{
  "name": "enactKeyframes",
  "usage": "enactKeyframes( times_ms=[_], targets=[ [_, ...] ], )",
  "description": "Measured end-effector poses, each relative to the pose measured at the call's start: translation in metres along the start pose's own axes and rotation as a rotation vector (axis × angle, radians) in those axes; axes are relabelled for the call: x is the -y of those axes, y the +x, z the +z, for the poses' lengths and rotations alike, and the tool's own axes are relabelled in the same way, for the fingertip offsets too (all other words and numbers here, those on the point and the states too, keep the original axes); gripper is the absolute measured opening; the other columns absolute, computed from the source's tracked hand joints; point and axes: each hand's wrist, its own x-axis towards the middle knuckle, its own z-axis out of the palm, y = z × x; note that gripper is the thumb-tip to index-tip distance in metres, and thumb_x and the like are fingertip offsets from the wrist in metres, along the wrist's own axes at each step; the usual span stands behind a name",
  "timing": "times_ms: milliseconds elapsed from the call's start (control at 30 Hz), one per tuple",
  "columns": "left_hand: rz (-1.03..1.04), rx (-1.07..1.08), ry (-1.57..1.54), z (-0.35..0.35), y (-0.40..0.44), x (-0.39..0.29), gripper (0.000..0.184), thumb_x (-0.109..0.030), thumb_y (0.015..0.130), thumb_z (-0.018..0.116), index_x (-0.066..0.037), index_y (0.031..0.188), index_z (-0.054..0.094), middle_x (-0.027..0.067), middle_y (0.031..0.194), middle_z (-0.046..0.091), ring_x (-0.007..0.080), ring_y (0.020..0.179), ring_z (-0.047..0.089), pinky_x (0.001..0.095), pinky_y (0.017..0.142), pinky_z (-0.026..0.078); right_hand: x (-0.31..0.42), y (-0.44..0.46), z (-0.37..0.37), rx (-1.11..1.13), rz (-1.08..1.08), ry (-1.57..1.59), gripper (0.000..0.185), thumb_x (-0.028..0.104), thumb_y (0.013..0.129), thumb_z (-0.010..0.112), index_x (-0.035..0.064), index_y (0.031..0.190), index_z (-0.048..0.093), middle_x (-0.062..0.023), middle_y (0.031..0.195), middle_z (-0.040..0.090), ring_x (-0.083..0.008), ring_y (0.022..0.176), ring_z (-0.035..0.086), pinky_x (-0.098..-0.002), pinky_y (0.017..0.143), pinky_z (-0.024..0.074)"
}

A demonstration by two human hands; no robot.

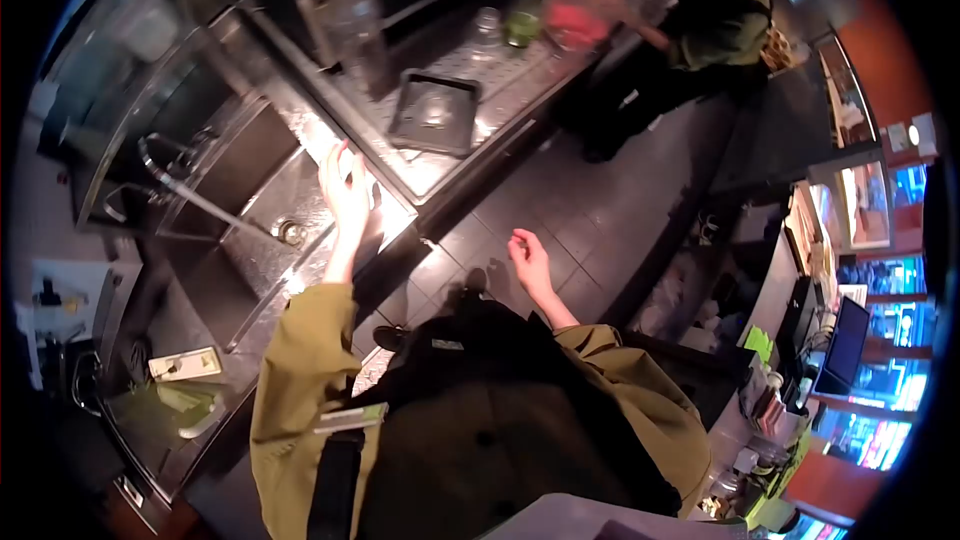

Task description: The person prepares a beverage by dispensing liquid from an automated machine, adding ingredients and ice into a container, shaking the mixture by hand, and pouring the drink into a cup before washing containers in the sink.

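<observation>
My left hand (346,192) is over the bright metal ledge between the sink (272,202) and the counter corner. Its fingers are stretched out and I see nothing in them. Lower and to the right, my right hand (531,262) hangs in the air above the tiled floor, fingers loosely bent, holding nothing visible. A dark square tray (435,118) lies on the metal counter just beyond my left hand. From the left, a long tap spout (215,208) reaches across the sink.
Clear and green containers (522,25) and a red-filled one (578,22) stand on the far counter. A co-worker in dark clothes (720,35) is there at upper right. A white-framed block (185,364) sits at lower left; a cluttered counter with a screen (845,340) runs along the right.
</observation>
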Motion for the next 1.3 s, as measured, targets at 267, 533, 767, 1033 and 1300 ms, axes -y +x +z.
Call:
enactKeyframes(
  times_ms=[267,533,767,1033,1300],
  targets=[
    [0.080,0.111,-0.354,0.210,0.056,-0.116,0.038,-0.016,0.075,0.064,-0.003,0.108,0.052,0.0142,0.107,0.051,0.0260,0.099,0.050,0.0340,0.087,0.039,-0.035,0.055,-0.142,-0.039,-0.052,-0.343,0.026,0.018,0.079,0.060,0.0018,0.100,0.056,-0.0096,0.079,0.063,-0.0162,0.064,0.060,-0.0281,0.059,0.0473],
    [0.200,0.151,-0.171,0.309,0.174,-0.186,0.085,-0.040,0.062,0.076,-0.014,0.129,0.032,0.0246,0.134,0.014,0.0389,0.123,0.024,0.0397,0.100,0.028,-0.058,0.078,-0.194,-0.062,0.217,-0.142,0.027,0.018,0.081,0.057,-0.0035,0.098,0.056,-0.0129,0.081,0.063,-0.0183,0.065,0.063,-0.0282,0.061,0.0487],
    [0.024,-0.099,-0.251,0.357,0.182,-0.162,0.081,-0.034,0.055,0.082,0.001,0.108,0.032,0.0185,0.112,0.041,0.0296,0.108,0.042,0.0379,0.093,0.034,-0.056,0.155,-0.228,-0.057,0.213,-0.190,0.029,0.020,0.080,0.058,-0.0015,0.098,0.057,-0.0137,0.082,0.063,-0.0213,0.071,0.062,-0.0313,0.065,0.0480],
    [0.166,-0.245,-0.339,0.286,0.124,-0.232,0.070,0.002,0.060,0.074,-0.006,0.108,0.024,0.0175,0.121,0.038,0.0280,0.110,0.044,0.0417,0.096,0.035,-0.147,0.202,-0.306,-0.274,0.264,0.051,0.021,0.015,0.084,0.054,-0.0032,0.094,0.057,-0.0102,0.077,0.061,-0.0161,0.066,0.060,-0.0272,0.060,0.0474],
    [0.664,0.203,-0.290,0.409,0.011,-0.364,0.063,-0.040,0.076,0.062,0.010,0.111,0.045,0.0182,0.107,0.056,0.0250,0.093,0.058,0.0337,0.084,0.047,-0.280,0.199,-0.469,-0.485,0.515,-0.076,0.034,0.016,0.073,0.052,0.0050,0.105,0.056,-0.0174,0.098,0.059,-0.0312,0.095,0.056,-0.0397,0.083,0.0441]
  ],
)
